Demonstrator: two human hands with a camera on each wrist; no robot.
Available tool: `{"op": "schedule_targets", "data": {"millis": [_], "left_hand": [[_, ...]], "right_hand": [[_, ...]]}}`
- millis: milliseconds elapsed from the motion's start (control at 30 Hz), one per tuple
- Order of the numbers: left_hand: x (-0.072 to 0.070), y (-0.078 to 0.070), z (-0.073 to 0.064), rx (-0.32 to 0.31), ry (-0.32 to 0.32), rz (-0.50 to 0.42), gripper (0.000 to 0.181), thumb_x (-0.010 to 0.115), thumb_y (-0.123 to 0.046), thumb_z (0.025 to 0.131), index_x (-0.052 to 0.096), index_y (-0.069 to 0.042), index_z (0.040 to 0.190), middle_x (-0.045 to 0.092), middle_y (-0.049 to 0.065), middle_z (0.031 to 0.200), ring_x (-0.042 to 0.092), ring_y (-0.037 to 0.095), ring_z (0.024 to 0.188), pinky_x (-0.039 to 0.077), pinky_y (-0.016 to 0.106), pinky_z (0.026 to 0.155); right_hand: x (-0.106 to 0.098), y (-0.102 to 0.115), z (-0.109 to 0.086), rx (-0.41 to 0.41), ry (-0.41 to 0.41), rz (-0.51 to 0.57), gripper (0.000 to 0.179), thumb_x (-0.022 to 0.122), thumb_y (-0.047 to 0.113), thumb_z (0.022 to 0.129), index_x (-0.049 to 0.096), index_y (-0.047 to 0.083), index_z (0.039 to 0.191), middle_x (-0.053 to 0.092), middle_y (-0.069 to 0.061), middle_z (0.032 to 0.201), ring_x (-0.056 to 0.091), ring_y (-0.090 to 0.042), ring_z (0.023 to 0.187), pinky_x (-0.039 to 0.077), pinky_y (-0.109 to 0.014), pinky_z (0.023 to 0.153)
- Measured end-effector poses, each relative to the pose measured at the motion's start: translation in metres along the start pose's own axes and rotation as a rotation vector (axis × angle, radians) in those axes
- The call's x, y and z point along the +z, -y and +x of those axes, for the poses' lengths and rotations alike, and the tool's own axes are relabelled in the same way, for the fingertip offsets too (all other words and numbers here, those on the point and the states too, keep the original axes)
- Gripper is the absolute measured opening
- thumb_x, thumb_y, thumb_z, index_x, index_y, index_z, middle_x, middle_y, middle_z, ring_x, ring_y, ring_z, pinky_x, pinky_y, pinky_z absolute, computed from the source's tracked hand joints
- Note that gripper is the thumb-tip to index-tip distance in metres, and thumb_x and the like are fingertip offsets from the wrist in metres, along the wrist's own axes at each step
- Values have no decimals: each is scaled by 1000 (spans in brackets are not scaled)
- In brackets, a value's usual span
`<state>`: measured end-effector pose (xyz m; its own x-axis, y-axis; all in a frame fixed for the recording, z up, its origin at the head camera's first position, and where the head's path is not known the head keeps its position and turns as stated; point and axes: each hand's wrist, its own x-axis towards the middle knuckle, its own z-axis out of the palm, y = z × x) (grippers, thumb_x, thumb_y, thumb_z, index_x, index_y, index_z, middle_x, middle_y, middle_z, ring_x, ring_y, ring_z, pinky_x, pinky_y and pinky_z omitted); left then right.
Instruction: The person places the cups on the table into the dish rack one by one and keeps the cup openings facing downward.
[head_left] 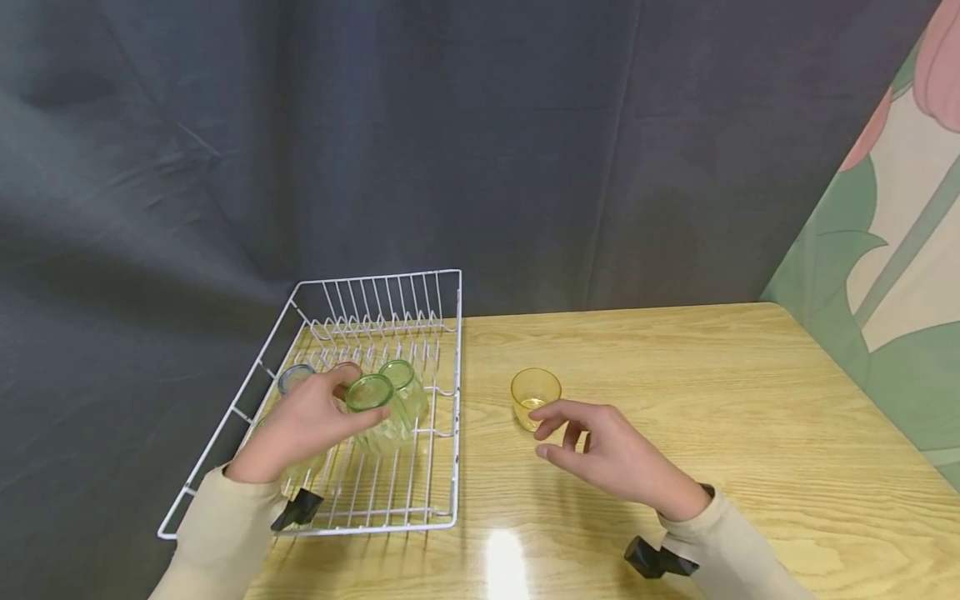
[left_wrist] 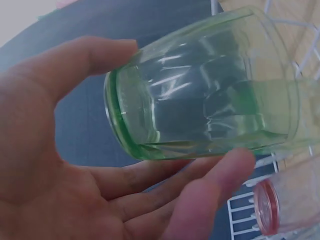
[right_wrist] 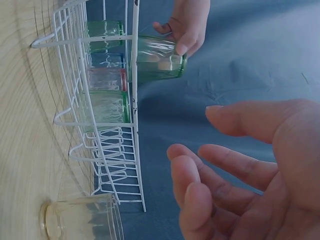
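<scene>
My left hand (head_left: 300, 421) holds a green glass (left_wrist: 200, 95) upside down between thumb and fingers near its thick base. In the right wrist view that glass is at the height of the rack's top rim. Below stand more upturned glasses: another green one (head_left: 408, 392), a pinkish red-rimmed one (right_wrist: 107, 80), a blue one (right_wrist: 107, 60) and a further green one (right_wrist: 102, 32), partly covered by my left arm in the head view. My right hand (head_left: 607, 450), fingers loosely bent around nothing, hovers by an upright yellow glass (head_left: 534, 383), its fingertips overlapping it in the head view.
The white wire dish rack (head_left: 456, 400) stands on the left of the wooden table (head_left: 675, 375), with rows of plate dividers at its back. A dark curtain (head_left: 525, 150) hangs behind, and a flower-patterned panel (head_left: 885, 275) borders the right side.
</scene>
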<state>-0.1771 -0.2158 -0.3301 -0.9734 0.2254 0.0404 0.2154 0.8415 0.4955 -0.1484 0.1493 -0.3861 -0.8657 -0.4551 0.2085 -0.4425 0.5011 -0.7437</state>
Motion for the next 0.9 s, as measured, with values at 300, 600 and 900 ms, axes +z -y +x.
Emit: {"op": "schedule_targets", "data": {"millis": [300,600,900], "left_hand": [[-3,23,5,-53,112,-16,52,79,-40,81,63,-4,114,64,7,84,61,18,66,51,34,63],[-1,43,7,-213,207,-54,45,80,-31,78,58,4,96,61,13,87,62,18,51,51,33,52],[5,49,7,-215,203,-66,35,81,-22,75,49,-7,73,54,8,69,60,16,45,55,33,48]], "right_hand": [[0,-2,1,-3,8,-3,28,71,24,95,67,22,122,71,10,100,58,-8,73,47,-25,52],[0,-4,2,-6,27,-1,27,69,26,96,67,21,122,71,8,101,58,-8,74,47,-25,52],[1,-5,4,-10,32,-9,27,69,26,96,67,21,122,71,10,101,58,-7,75,48,-24,53]]}}
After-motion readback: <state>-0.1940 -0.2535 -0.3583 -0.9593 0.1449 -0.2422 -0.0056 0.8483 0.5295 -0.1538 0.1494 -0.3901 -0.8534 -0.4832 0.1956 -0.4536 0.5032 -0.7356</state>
